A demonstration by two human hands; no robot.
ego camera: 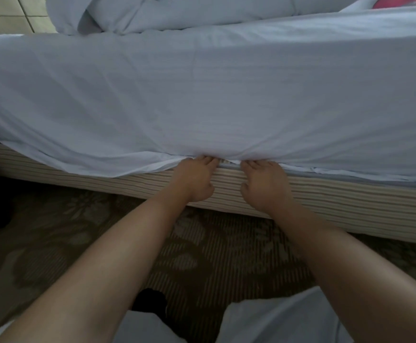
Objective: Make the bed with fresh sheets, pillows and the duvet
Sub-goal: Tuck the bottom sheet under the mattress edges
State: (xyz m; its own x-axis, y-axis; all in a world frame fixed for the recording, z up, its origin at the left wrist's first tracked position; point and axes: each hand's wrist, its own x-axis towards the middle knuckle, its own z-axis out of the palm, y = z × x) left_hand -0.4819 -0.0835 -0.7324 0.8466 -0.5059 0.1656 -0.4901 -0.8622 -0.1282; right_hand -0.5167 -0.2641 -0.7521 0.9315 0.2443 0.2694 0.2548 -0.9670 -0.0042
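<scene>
Sheet-tucking step: left hand (197, 180) and right hand (263, 185) push the sheet (202, 95) under the mattress (fingertips hidden; grip state indeterminate). Next: tuck leftward.

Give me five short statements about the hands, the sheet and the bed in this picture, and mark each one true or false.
1. Both hands work at the sheet's edge along the side of the bed. True: the left hand and the right hand have their fingertips at the edge of the white sheet.
2. The sheet edge is tucked in all along the bed. False: to the left of the hands it hangs loose over the striped bed base.
3. The hands are far apart. False: they are close together, side by side.
4. Bundled white bedding lies at the far side of the bed. True.
5. The floor is bare wood. False: it is a patterned carpet.
</scene>
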